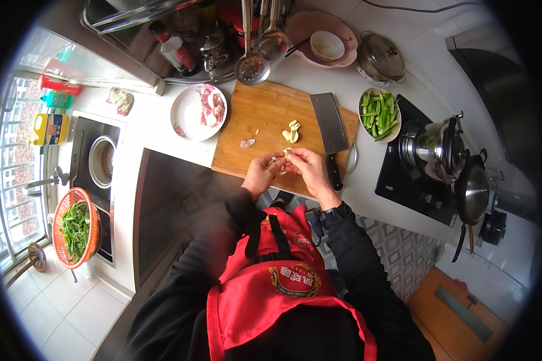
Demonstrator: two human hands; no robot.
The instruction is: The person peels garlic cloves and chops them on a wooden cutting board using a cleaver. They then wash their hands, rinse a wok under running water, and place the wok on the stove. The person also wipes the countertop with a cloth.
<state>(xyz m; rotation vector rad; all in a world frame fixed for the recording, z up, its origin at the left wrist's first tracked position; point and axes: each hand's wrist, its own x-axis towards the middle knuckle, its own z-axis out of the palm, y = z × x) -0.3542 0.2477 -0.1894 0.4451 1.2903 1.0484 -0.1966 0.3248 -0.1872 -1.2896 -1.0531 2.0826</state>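
Observation:
Over the front edge of a wooden cutting board (271, 108), my left hand (261, 173) pinches papery garlic skin (282, 170). Close beside it, my right hand (310, 169) grips a small garlic clove (287, 151) between thumb and fingers. Several peeled garlic cloves (291, 133) lie on the board just beyond my fingertips. A scrap of garlic skin (248, 143) rests to their left. To the right of my right hand lies a cleaver (329, 124), its black handle pointing towards me.
A plate (187, 113) of sliced raw meat stands left of the board, a bowl of cut green peppers (380, 115) to the right. Farther right, a steel pot (438, 146) and a wok (472, 198) sit by the hob. An orange colander (79, 230) holds leafy greens beside the sink (83, 149).

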